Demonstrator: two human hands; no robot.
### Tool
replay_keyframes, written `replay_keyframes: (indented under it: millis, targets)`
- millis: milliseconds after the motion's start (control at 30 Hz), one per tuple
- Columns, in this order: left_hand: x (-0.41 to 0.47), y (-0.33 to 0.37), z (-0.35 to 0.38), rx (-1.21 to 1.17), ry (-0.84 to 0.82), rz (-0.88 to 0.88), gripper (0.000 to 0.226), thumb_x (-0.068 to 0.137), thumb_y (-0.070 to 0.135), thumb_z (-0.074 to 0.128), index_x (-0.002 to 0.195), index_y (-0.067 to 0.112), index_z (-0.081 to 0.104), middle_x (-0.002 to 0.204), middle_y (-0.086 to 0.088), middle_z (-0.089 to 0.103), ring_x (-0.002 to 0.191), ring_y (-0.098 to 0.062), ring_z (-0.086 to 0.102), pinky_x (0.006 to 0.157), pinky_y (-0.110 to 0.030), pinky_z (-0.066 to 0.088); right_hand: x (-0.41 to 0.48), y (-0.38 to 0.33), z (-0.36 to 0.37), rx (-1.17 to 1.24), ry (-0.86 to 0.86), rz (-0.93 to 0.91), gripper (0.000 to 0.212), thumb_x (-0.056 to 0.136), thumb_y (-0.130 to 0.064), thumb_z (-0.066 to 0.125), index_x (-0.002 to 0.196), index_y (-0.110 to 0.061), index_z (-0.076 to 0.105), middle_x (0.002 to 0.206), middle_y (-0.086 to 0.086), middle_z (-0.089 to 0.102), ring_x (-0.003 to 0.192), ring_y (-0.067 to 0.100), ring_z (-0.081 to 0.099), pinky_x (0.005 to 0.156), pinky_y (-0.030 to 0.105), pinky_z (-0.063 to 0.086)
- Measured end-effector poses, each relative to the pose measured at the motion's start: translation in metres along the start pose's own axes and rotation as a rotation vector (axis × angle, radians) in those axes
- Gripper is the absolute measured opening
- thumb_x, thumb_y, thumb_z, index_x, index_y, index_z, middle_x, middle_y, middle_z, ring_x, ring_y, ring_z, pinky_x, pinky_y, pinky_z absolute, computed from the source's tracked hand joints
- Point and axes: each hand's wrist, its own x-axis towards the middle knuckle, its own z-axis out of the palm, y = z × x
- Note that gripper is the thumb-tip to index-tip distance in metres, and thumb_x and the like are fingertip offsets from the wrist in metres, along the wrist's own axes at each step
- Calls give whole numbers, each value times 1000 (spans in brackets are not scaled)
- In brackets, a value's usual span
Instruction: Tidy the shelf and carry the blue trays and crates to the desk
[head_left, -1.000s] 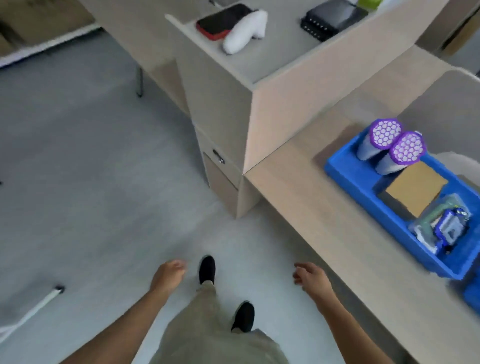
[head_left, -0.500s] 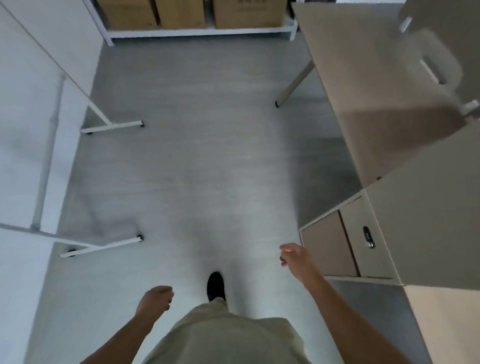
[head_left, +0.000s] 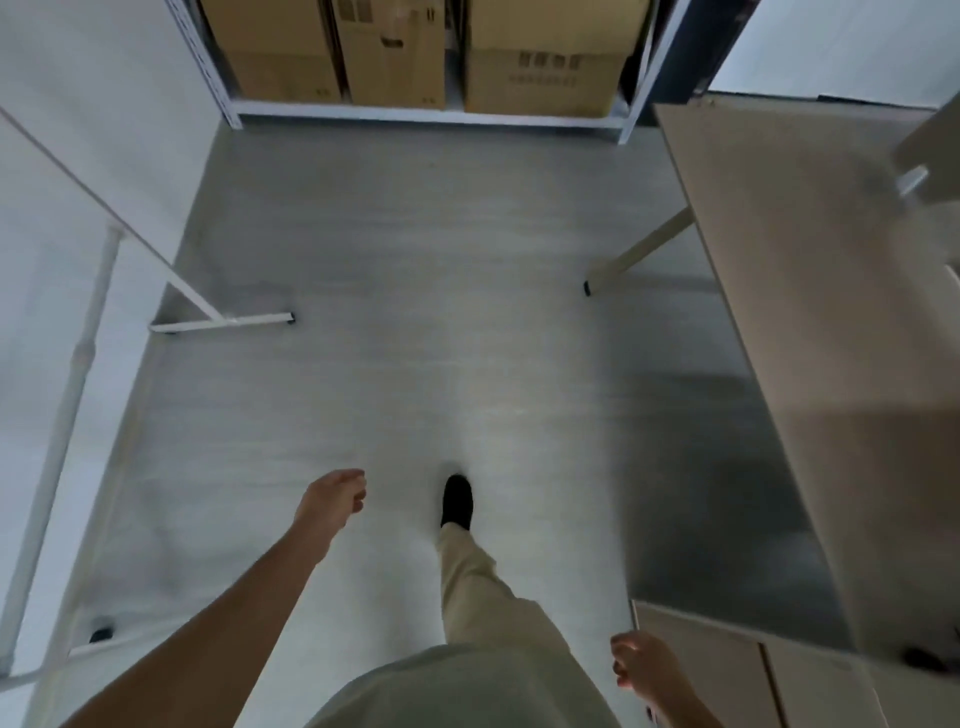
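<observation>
No blue tray or crate is in view. A white metal shelf stands at the far end of the grey floor, its bottom level filled with cardboard boxes. My left hand swings forward over the floor, fingers loosely curled, holding nothing. Low at the right, my right hand hangs beside the drawer unit, also loosely curled and holding nothing. The wooden desk runs along the right side.
A white board on a wheeled frame lines the left side. A desk leg angles onto the floor at the right. A drawer unit sits under the desk at lower right. Grey floor stretches between them toward the shelf.
I have turned away from the desk holding the blue tray and walked toward the shelf, which now looks closer. My left hand swung forward and my right hand swung back.
</observation>
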Motion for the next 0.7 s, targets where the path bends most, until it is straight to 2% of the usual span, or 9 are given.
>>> replay_keyframes:
  millis: [100,200,333,400,467,500,567,633,700]
  targets:
    - [43,61,-15,-12,57,-35,19,93,17,58,109,14,68,88,-6,68,74,-18,62,61,-27,41,31,-101,-13,-35,-69,-23,22,94,-8,57,112,2,67,76,8,65,65,21,63,55,25,53]
    - [76,106,-31,-7,74,-107,18,94,14,57,108,11,68,86,-9,66,70,-18,58,58,-26,40,68,-226,-26,0,-75,-84,17,96,4,51,103,14,64,59,9,62,46,16,58,39,17,45]
    - [129,158,-48,11,100,-183,17,93,13,57,105,8,68,84,-12,65,69,-22,56,58,-29,36,102,-419,-32,-75,-69,-259,16,96,-3,54,86,-9,65,70,9,64,44,3,59,47,15,47]
    - [164,182,-57,10,117,-244,18,93,11,57,103,2,68,79,-13,62,66,-23,54,57,-29,33,127,-508,-30,-110,-60,-331,17,93,-9,56,83,-18,66,76,7,67,61,15,65,64,28,56]
    - [201,209,-65,18,135,-319,15,93,8,57,99,-2,67,73,-13,58,58,-21,54,52,-28,35,153,-590,-27,-118,-62,-385,21,89,-11,57,75,-24,65,77,7,69,70,24,66,79,43,57]
    - [221,227,-69,13,143,-348,11,93,5,56,94,-2,65,69,-12,55,49,-17,54,45,-25,37,167,-628,-26,-124,-62,-410,19,89,-11,56,77,-23,65,77,6,68,72,25,66,81,44,56]
    - [263,266,-77,17,156,-374,8,93,0,55,89,-1,62,65,-12,50,40,-14,51,38,-24,37,189,-698,-24,-116,-43,-456,15,90,-11,55,88,-19,68,76,3,68,73,24,68,79,39,55]
    - [307,310,-87,50,148,-373,9,94,3,55,89,1,62,65,-12,52,52,-20,48,47,-28,33,204,-758,-27,-71,-21,-454,17,91,-11,54,94,-19,68,76,1,68,68,18,66,70,30,53]
    - [343,364,-95,74,129,-361,10,94,3,55,86,2,62,65,-12,53,56,-22,45,45,-28,33,220,-798,-32,-67,-14,-414,17,93,-8,54,91,-20,65,75,2,66,65,15,63,60,21,49]
